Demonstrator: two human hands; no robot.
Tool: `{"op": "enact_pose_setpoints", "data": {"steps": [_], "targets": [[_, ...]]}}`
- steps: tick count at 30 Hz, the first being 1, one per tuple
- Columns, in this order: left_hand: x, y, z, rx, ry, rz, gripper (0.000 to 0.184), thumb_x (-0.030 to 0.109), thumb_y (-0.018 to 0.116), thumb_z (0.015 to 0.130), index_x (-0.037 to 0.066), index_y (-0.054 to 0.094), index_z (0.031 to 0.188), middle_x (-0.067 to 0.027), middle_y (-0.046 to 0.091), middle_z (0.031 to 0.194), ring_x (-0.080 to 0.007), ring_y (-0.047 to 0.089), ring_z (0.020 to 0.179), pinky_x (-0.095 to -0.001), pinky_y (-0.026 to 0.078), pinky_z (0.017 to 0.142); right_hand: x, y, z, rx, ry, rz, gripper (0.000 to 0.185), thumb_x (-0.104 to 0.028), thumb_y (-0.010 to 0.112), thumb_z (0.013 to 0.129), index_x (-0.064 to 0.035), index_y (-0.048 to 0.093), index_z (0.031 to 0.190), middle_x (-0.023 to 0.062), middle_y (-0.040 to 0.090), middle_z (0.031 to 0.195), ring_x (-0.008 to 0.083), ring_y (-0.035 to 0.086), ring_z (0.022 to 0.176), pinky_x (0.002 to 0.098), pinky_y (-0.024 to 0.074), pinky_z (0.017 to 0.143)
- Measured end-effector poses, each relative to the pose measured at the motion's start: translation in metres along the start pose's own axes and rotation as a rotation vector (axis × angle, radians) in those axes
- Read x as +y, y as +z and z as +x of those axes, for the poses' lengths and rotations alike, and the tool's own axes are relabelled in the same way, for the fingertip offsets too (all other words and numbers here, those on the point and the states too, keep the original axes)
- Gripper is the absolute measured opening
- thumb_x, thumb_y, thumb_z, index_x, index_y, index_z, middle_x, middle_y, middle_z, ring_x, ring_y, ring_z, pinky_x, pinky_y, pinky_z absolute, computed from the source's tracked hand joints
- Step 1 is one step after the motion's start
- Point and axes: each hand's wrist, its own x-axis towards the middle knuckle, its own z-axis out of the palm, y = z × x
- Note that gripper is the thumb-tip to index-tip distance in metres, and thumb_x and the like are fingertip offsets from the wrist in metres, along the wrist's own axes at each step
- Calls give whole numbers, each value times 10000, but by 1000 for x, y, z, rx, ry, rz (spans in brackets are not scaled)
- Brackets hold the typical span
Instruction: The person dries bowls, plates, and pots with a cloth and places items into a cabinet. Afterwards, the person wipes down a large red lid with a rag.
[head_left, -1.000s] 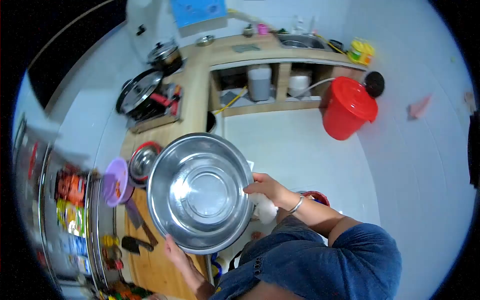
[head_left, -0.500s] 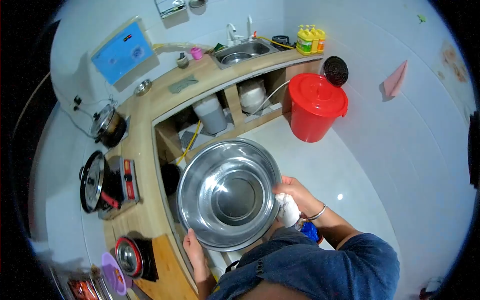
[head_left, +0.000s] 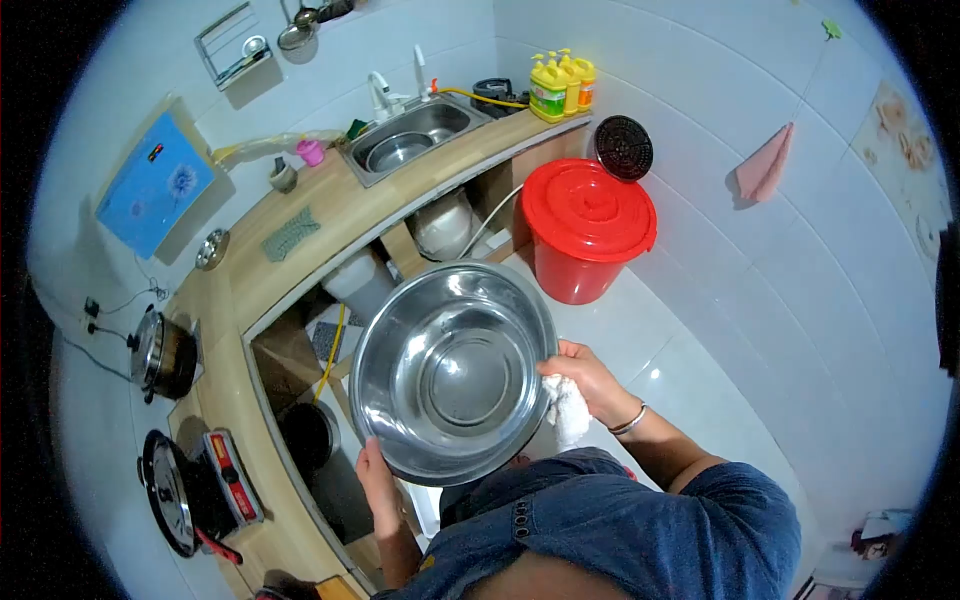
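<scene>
A wide stainless steel basin (head_left: 420,420) is held up in front of my body, its hollow inside facing me. My left hand (head_left: 378,490) grips the rim at the lower left, thumb over the edge. At the right side of the rim, my right hand (head_left: 590,383) pinches the edge and also holds a crumpled white cloth (head_left: 568,412), which hangs below the fingers. The fingers behind the basin are hidden on both sides.
A wooden counter (head_left: 240,290) curves along the left and back, with a sink (head_left: 430,135), pots and a stove. In the corner stands a red lidded bucket (head_left: 590,215). Yellow bottles (head_left: 560,85) are at the counter's end; open shelves lie beneath it.
My view has turned toward the right, so the counter and sink appear further left. Both hands keep hold of the basin, and the white cloth stays in my right hand.
</scene>
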Motion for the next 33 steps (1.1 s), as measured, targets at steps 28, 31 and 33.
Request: {"op": "enact_pose_setpoints", "data": {"steps": [28, 31, 33], "targets": [[83, 290, 420, -493, -194, 33, 437, 409, 351, 882, 25, 519, 1004, -48, 560, 873, -125, 517, 728, -285, 431, 651, -237, -7, 369, 304, -403, -216, 14, -38, 525, 695, -33, 519, 683, 8, 524, 617, 83, 482, 528, 211, 383, 496], [85, 349, 469, -548, -52, 28, 460, 402, 349, 884, -2, 471, 1066, -54, 558, 864, -147, 502, 737, -288, 421, 673, -286, -8, 423, 241, -475, -263, 19, -46, 528, 695, -27, 525, 696, -2, 514, 612, 72, 460, 519, 203, 358, 485], [98, 382, 493, -534, 81, 154, 446, 360, 364, 883, -19, 415, 1113, -116, 509, 981, -204, 478, 869, -327, 379, 782, -319, -4, 454, 259, -525, -439, 20, -46, 533, 694, -28, 529, 702, -10, 511, 615, 63, 452, 528, 198, 345, 490]]}}
